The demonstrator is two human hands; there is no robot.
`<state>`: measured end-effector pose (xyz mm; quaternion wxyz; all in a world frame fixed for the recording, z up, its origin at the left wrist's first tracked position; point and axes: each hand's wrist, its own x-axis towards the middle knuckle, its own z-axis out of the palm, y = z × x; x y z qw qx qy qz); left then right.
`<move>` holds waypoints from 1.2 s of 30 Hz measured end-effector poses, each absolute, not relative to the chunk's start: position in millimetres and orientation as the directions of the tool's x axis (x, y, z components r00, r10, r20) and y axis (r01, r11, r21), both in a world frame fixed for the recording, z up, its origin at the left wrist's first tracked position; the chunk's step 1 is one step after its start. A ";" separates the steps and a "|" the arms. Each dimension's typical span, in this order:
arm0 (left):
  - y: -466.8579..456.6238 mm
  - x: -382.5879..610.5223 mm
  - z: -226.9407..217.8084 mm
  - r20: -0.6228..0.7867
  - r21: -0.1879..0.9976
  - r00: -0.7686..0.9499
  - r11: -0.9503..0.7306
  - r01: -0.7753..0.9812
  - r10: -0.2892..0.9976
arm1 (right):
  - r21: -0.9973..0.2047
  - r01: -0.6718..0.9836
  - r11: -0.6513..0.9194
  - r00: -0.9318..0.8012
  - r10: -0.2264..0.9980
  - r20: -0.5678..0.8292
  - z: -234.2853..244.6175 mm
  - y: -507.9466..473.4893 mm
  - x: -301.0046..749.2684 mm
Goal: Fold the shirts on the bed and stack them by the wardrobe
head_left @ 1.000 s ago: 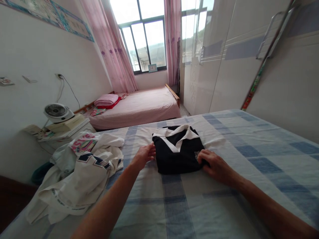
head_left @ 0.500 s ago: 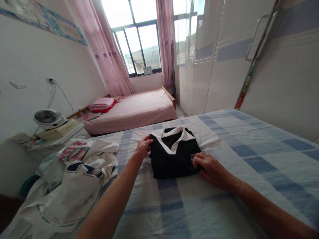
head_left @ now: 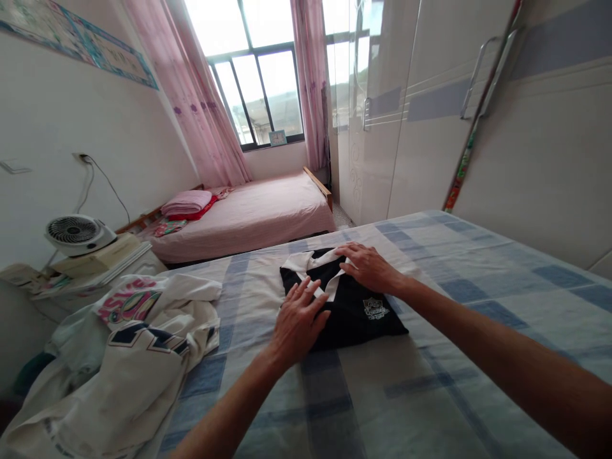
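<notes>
A folded black shirt [head_left: 363,312] with a white collar and a small chest crest lies on the blue-and-white checked bed sheet [head_left: 430,382]. My left hand [head_left: 299,319] rests flat on the shirt's left half, fingers stretched out and spread. My right hand [head_left: 368,268] lies flat across the white collar at the far edge, fingers extended. Neither hand holds anything.
A heap of unfolded white printed garments [head_left: 134,344] lies at the bed's left side. Beyond the bed stand a small white fan [head_left: 76,233] on a cluttered stand, a pink bed [head_left: 253,213] under the window, and a glossy wardrobe [head_left: 430,115] along the right wall.
Both hands have left the shirt's side edges. My left hand has come onto the shirt's top surface, and my right hand has moved forward onto the collar. The view has shifted slightly.
</notes>
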<state>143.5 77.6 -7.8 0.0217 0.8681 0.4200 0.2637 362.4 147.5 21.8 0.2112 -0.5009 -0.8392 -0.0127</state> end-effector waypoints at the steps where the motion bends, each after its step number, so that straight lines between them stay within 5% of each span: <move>1: 74.2 146.2 -10.2 0.426 0.224 0.534 -0.657 0.720 0.731 | -0.184 0.876 0.445 -0.366 0.864 0.346 21.2 162.7 356.2; 6: 74.9 148.9 -12.4 0.414 0.141 0.570 -0.669 0.730 0.709 | -0.191 0.935 0.300 -0.252 0.938 0.237 8.3 223.6 339.4; 12: 81.4 149.5 -22.1 0.310 0.172 0.583 -0.648 0.742 0.751 | -0.197 0.961 0.196 -0.127 0.939 0.319 6.7 231.9 344.0; 16: 84.0 150.2 -30.2 0.302 0.198 0.571 -0.637 0.745 0.763 | -0.124 0.923 0.365 -0.276 0.851 0.447 -5.1 194.4 345.4; 19: 86.9 148.8 -33.6 0.244 0.224 0.575 -0.623 0.750 0.781 | -0.087 0.863 0.498 -0.446 0.831 0.333 -25.2 173.6 353.9; 22: 83.2 145.3 -31.9 0.192 0.209 0.595 -0.624 0.753 0.781 | -0.131 0.899 0.417 -0.384 0.897 0.221 -29.8 166.1 371.3; 26: 63.3 139.2 -24.5 0.211 0.095 0.689 -0.716 0.692 0.694 | -0.382 0.891 0.244 -0.062 0.900 0.431 -4.7 129.5 392.0; 28: 54.4 138.0 -22.7 0.234 0.017 0.705 -0.728 0.686 0.670 | -0.647 0.757 0.096 0.075 0.970 0.231 5.2 89.5 395.3; 30: 50.7 138.9 -21.5 0.250 -0.025 0.676 -0.694 0.720 0.693 | -0.856 0.481 -0.190 0.013 0.978 -0.210 7.5 44.4 392.1; 32: 51.9 141.1 -18.6 0.266 0.002 0.619 -0.642 0.767 0.739 | -0.857 0.166 -0.487 -0.187 0.838 -0.513 4.7 7.4 382.5; 36: 58.1 146.4 -4.8 0.301 0.139 0.483 -0.539 0.831 0.822 | -0.718 -0.357 -0.598 -0.292 0.801 -0.522 -3.1 -8.7 348.1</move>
